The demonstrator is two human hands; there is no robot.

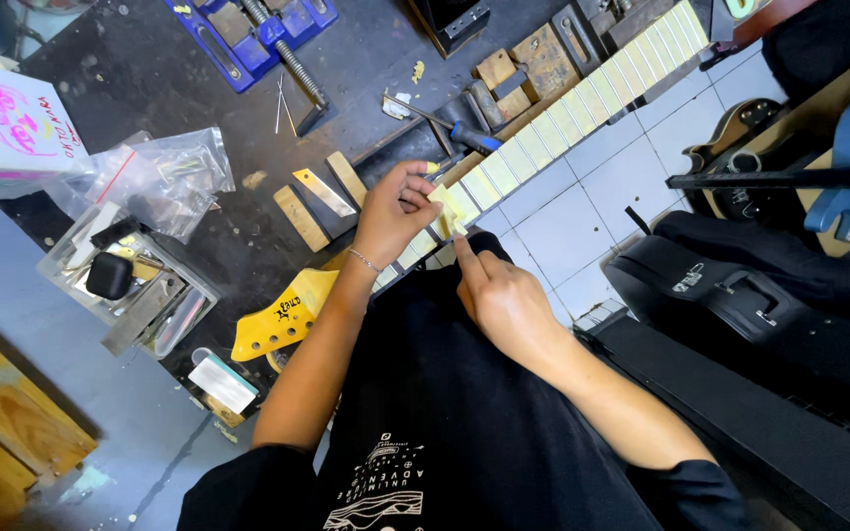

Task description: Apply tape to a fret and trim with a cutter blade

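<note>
Workbench-edge guitar neck under fingers

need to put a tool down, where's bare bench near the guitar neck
Bare dark bench lies between the blue vise and the plastic bags. It is crowded around the left hand and right hand at the guitar neck: wood blocks, a screwdriver, a clear tray.

Your left hand pinches a small pale yellow strip against the taped guitar neck, which runs across the dark table. Your right hand lies just beside it, forefinger pressing the strip's lower edge. A blue-handled screwdriver lies near the neck.
</note>
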